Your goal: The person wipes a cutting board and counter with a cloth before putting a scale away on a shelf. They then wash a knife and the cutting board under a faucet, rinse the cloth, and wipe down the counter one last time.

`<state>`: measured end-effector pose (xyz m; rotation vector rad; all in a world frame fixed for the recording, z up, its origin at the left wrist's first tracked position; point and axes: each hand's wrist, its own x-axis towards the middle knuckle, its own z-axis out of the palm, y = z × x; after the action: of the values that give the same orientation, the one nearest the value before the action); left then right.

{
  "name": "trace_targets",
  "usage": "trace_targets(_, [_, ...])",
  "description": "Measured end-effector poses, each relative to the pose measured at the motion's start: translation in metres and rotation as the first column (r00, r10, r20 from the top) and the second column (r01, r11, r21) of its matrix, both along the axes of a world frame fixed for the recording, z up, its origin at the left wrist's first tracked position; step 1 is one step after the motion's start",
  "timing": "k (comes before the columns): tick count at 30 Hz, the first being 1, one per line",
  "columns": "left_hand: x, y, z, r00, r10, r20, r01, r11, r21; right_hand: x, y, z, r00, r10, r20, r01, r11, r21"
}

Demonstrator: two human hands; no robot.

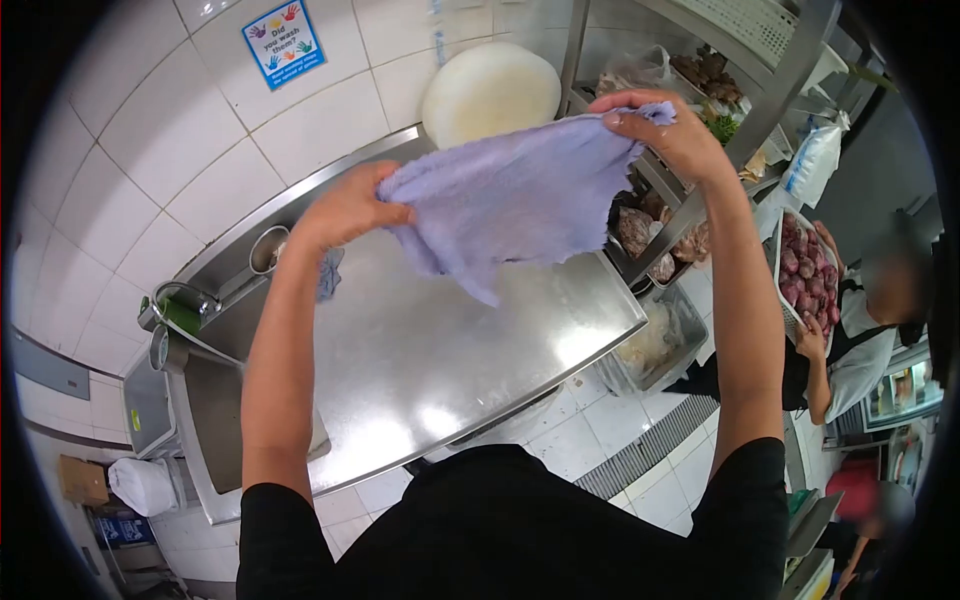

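Note:
A purple cloth with ragged edges hangs stretched between my two hands, above a stainless steel counter. My left hand pinches its left corner between thumb and fingers. At the upper right corner, my right hand grips the cloth, a small bunch of it poking out past the fingers. Part of the counter's back is hidden behind the cloth. A crumpled blue-grey cloth lies on the counter near my left forearm.
At left are a sink with a faucet and a metal cup. A round white board leans on the wall. Right stands a metal shelf of food. A person holds a crate of purplish-red produce.

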<state>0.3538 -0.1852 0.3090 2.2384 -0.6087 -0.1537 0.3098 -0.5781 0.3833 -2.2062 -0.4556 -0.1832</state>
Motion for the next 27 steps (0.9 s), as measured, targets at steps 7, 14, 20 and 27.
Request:
trace_targets(7, [0.006, -0.015, 0.035, 0.984, -0.014, -0.178, -0.017, 0.985, -0.172, 0.002, -0.051, -0.008, 0.971, -0.240, -0.011, 0.240, 0.971, -0.002])
trace_targets(14, [0.049, -0.044, -0.009, 0.949, 0.094, -0.301, -0.204, 0.911, -0.357, 0.063, -0.092, -0.066, 0.906, -0.097, -0.411, 0.206, 0.951, 0.231])
trace_targets(20, [0.053, -0.063, -0.041, 0.958, 0.216, -0.187, -0.283, 0.813, -0.509, 0.092, -0.122, -0.134, 0.939, -0.093, -0.331, 0.269, 0.798, 0.539])
trace_targets(27, [-0.063, -0.086, -0.192, 0.996, 0.068, -0.051, -0.081, 0.950, -0.300, -0.008, -0.177, -0.262, 0.963, -0.188, -0.191, 0.247, 0.901, 0.356])
